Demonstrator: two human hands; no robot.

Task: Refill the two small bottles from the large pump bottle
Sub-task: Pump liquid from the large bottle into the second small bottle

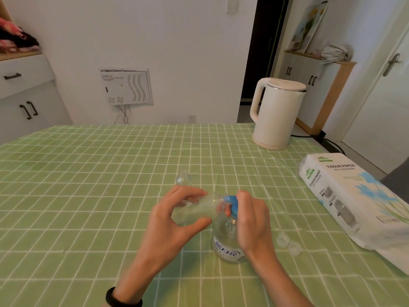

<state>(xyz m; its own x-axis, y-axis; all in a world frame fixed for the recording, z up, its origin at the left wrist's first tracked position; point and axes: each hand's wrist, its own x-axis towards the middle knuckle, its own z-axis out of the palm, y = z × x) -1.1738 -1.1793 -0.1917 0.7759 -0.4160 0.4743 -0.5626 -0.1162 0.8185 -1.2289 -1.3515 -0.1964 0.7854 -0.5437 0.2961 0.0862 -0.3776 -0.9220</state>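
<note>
Left hand [168, 220] grips the tilted small bottle [199, 208]; right hand [252, 216] curls round the blue pump head [232, 201].

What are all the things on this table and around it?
pump bottle: one, clear with a blue pump, near middle of the table.
held small bottle: one, clear, tipped sideways at the pump.
standing small bottle: one, clear, upright behind the left hand.
caps: two, clear, on the cloth right of the pump bottle.
kettle: one, cream, far right.
tissue pack: one, white, right edge.
tablecloth: one, green checked, covers the table.
left hand: holds the held small bottle; black wristband.
right hand: grips the blue pump.
</note>
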